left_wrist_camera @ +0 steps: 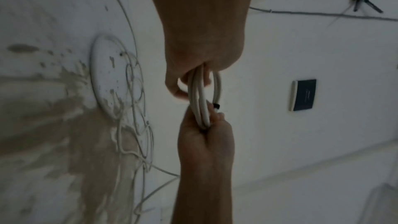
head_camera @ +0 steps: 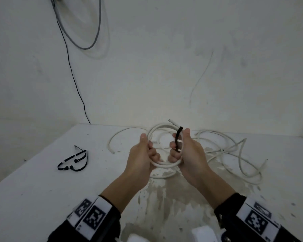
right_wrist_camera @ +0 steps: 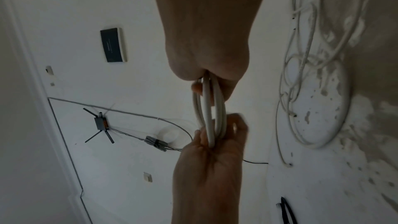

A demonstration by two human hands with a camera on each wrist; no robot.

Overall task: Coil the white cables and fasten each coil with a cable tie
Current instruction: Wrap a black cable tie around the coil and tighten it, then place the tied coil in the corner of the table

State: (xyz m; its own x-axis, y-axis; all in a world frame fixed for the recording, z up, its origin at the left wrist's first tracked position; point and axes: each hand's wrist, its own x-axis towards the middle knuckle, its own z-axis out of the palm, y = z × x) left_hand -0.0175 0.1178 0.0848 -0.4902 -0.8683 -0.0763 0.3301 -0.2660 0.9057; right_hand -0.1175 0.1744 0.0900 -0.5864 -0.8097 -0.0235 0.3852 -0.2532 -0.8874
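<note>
Both hands hold a small coil of white cable [head_camera: 164, 165] above the white table [head_camera: 42, 180], in the middle of the head view. My left hand [head_camera: 148, 145] grips the coil's left side, thumb on top. Gripping the right side, my right hand [head_camera: 180, 142] also pinches a black cable tie [head_camera: 178, 137] that stands up across the strands. The cable's cut end [head_camera: 171, 121] sticks out at the top. In the left wrist view the coil [left_wrist_camera: 201, 94] runs between my left hand [left_wrist_camera: 193, 74] and my right hand [left_wrist_camera: 206, 134], with the tie [left_wrist_camera: 216, 105] just showing. The right wrist view shows the coil [right_wrist_camera: 210, 108] edge-on.
A tangle of loose white cable [head_camera: 234, 151] lies on the table to the right, and a curved piece [head_camera: 115, 138] to the left. Several black cable ties [head_camera: 73, 161] lie at the left. Grey and black wires [head_camera: 87, 41] hang on the wall behind.
</note>
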